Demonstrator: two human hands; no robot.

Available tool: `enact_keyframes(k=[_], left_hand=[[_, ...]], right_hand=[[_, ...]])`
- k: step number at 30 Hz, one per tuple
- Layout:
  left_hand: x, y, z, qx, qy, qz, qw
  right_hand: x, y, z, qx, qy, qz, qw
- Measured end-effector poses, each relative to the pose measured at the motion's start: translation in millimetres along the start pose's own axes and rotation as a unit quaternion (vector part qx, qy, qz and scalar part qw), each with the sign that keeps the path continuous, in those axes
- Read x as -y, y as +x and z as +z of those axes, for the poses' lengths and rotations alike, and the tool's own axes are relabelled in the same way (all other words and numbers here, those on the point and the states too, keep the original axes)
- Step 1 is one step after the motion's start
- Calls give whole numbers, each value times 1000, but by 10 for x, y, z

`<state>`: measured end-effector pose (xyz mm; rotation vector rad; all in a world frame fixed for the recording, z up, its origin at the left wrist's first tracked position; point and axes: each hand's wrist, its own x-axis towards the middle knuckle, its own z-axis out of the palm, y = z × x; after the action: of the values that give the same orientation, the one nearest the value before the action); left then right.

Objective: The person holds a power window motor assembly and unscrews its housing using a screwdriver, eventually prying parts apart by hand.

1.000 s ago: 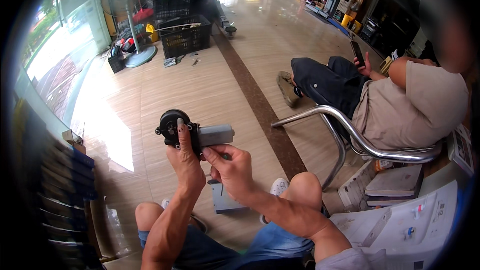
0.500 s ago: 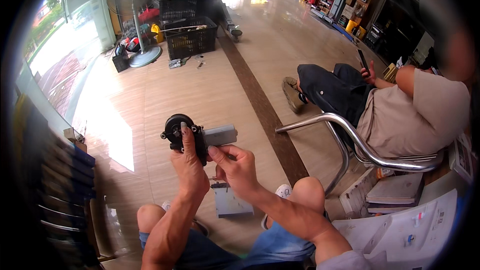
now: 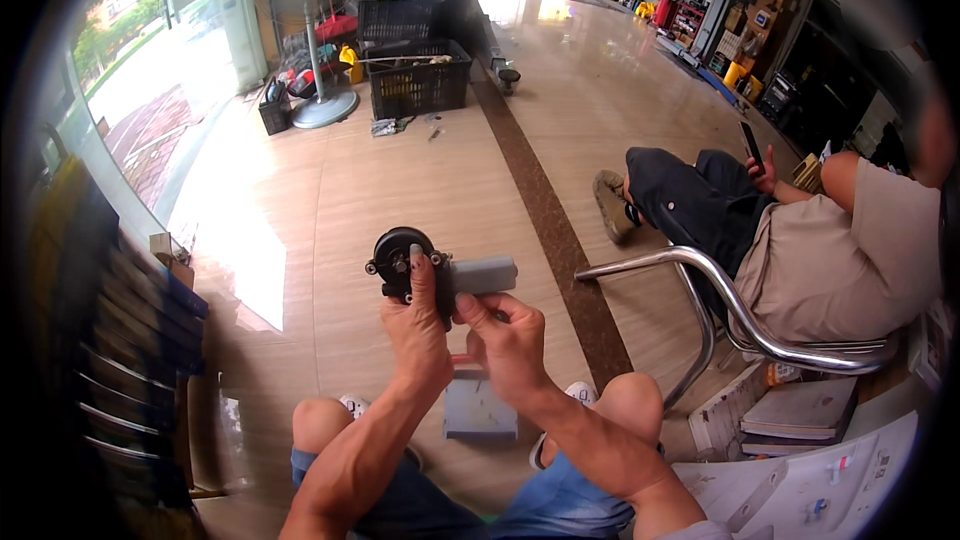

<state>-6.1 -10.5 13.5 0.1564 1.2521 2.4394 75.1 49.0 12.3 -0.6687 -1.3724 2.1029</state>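
Before me, at chest height, is a small electric gear motor with a round black housing (image 3: 392, 248) and a silver cylinder (image 3: 486, 274) pointing right. My left hand (image 3: 417, 335) is closed round the housing from below, its thumb laid up over the front. Close under the cylinder, my right hand (image 3: 512, 342) has thumb and fingers pinched together against the motor's lower right side. What they grip is hidden. Something thin and red (image 3: 463, 360) shows between my two hands, partly covered. Below them on the floor, between my feet, lies a grey box-shaped thing (image 3: 480, 408).
To my right a person in a beige shirt (image 3: 800, 250) sits on a metal-framed chair (image 3: 740, 300), holding a phone (image 3: 751, 142). A standing fan (image 3: 325, 108) and black crates (image 3: 418, 90) stand far left. A blue rack (image 3: 150, 330) is near left, a white panel (image 3: 800, 490) near right.
The view has shifted, so hands and motor appear further right in the picture. The left hand's grip on the motor is unchanged, and the right hand stays pinched beside it.
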Motion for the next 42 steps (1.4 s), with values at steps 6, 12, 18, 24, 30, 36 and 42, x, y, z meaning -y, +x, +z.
enact_keyframes(k=[6,12,18,24,30,36,42], left_hand=[[-13,-42,73,-21,49,-5,999],[25,-28,44,-11,5,5,1000],[68,-34,84,-10,6,22,1000],[60,-58,97,13,-18,9,1000],[98,-37,104,-12,-31,-39,999],[96,-32,66,8,-27,-39,999],[75,-37,72,9,-14,-22,1000]], right_hand=[[32,-22,-43,-7,-52,-47,998],[83,-97,-86,28,-86,-56,994],[79,-99,-97,11,-151,-112,982],[96,-95,-133,-12,-269,-187,945],[93,-62,-153,-9,-351,-246,904],[112,-79,-118,-28,-367,-237,899],[102,-35,-193,1,-352,-264,898]])
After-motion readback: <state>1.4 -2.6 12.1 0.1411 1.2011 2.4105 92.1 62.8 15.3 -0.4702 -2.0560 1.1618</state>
